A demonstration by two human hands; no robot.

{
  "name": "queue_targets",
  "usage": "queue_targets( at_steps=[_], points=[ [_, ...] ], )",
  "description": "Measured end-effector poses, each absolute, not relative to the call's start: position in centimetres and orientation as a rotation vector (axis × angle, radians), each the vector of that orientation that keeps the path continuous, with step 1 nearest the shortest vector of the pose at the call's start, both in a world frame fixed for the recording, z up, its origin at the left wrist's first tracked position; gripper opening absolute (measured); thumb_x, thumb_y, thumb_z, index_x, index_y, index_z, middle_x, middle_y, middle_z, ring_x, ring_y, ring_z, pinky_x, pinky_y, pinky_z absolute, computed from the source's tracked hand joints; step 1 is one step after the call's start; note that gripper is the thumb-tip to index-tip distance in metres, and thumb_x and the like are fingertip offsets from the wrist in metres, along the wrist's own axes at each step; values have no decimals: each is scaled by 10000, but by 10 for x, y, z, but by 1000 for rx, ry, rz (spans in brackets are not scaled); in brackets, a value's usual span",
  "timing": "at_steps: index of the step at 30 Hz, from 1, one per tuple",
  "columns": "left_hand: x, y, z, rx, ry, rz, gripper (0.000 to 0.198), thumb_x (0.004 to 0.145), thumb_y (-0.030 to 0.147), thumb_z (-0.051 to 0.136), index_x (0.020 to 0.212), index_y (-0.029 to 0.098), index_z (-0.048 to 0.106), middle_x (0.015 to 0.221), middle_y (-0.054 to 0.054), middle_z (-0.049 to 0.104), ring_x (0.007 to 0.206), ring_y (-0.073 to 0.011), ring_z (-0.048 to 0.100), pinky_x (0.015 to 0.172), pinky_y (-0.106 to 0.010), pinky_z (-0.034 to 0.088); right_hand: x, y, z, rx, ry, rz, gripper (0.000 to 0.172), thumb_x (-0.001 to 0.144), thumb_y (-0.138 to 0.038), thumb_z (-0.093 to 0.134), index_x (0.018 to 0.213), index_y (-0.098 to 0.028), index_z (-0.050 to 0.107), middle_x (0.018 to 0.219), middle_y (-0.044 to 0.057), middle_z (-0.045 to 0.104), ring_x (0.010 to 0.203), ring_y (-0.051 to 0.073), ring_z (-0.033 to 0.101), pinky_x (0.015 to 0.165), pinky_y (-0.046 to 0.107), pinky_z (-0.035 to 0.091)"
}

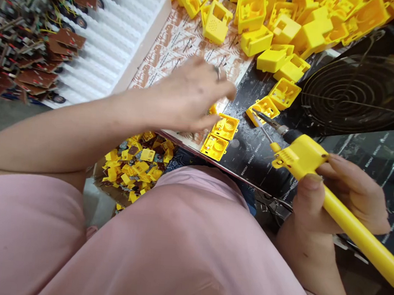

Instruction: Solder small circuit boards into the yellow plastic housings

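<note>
My right hand (pixel 343 195) is closed around the yellow handle of a soldering iron (pixel 307 158) that has a thin tube beside its tip. The iron's tip is over an open yellow plastic housing (pixel 271 109), and another open housing (pixel 285 94) lies against it. My left hand (pixel 197 93), slightly blurred and wearing a ring, hovers above the bench with thumb and fingers apart. Beside its thumb lie two open yellow housings (pixel 226 126) with small metal parts inside. A bit of yellow between its fingers and these housings is mostly hidden.
Many yellow housings (pixel 255 11) are heaped at the back of the bench. A black fan (pixel 355 87) stands at the right. On the left, a white foam tray (pixel 124 28) holds brown circuit boards (pixel 69 39) with wires. Below the bench edge sits a box of yellow parts (pixel 141 161).
</note>
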State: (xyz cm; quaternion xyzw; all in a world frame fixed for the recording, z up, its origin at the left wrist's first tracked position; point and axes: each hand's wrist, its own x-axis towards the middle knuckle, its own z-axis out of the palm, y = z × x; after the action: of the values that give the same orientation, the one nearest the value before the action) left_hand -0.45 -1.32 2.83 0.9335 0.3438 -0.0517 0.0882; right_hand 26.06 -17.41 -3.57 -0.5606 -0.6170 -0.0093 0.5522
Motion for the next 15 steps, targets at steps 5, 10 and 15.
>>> queue_targets(
  at_steps=[5, 10, 15],
  points=[
    [-26, 6, 59, 2733, 1196, -54, 490, 969, 375, 388, 1226, 120, 718, 1182, -125, 722, 1147, -277, 666, 1052, -451, 500, 262, -156, -44, -1200, -1219, -82, 361, 853, -440, 863, 1147, -233, 832, 986, 56, 778, 662, 155, 679, 554, 251, 544],
    [-21, 10, 43, 2728, 1043, -272, 512, 1018, 498, 427, 1289, 176, 719, 1245, -153, 739, 1077, -284, 678, 979, -434, 525, 272, -150, -48, -1096, -1141, -154, 467, 756, -508, 924, 1126, -237, 835, 1018, 28, 756, 617, 107, 584, 479, 223, 451],
    [-3, -17, 6, 2757, 619, -275, 616, 956, 570, 612, 1477, 241, 585, 1554, -171, 572, 1357, -340, 588, 1083, -446, 491, 263, -162, -39, -1183, -1211, -305, 489, 790, -523, 901, 1166, -217, 833, 1030, 51, 782, 697, 124, 618, 511, 206, 462]
  ],
)
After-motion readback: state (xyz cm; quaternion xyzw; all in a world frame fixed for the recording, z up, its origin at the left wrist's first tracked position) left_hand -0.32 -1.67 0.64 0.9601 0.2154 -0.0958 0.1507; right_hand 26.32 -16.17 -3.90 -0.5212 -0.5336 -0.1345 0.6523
